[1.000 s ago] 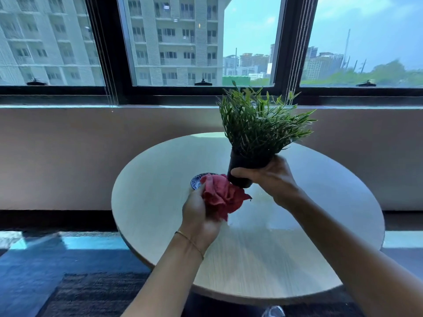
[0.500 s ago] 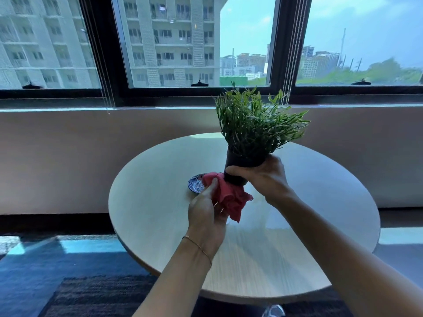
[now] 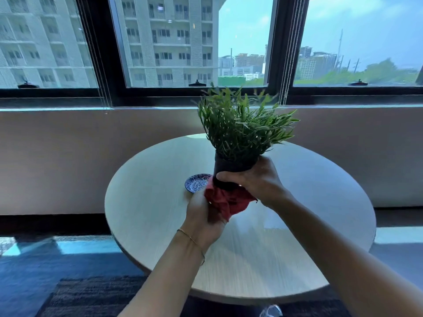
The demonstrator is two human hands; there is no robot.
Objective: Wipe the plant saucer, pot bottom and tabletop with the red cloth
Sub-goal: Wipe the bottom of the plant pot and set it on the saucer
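Note:
My right hand [image 3: 258,181] grips the black pot [image 3: 231,167] of a bushy green plant [image 3: 240,124] and holds it lifted above the round pale wooden table [image 3: 251,259]. My left hand [image 3: 203,216] holds the bunched red cloth [image 3: 226,200] pressed up against the pot's bottom. The pot's underside is hidden by the cloth. A small blue patterned saucer [image 3: 195,183] sits on the tabletop just left of the pot, partly behind the cloth.
A low wall and window sill [image 3: 91,108] run behind the table. Dark carpet [image 3: 80,296] and a blue floor lie on the near left. A shoe tip [image 3: 271,311] shows under the table's front edge.
The left hand has pushed the red cloth from beside the pot to under its bottom. The pot has risen slightly and more of the saucer shows.

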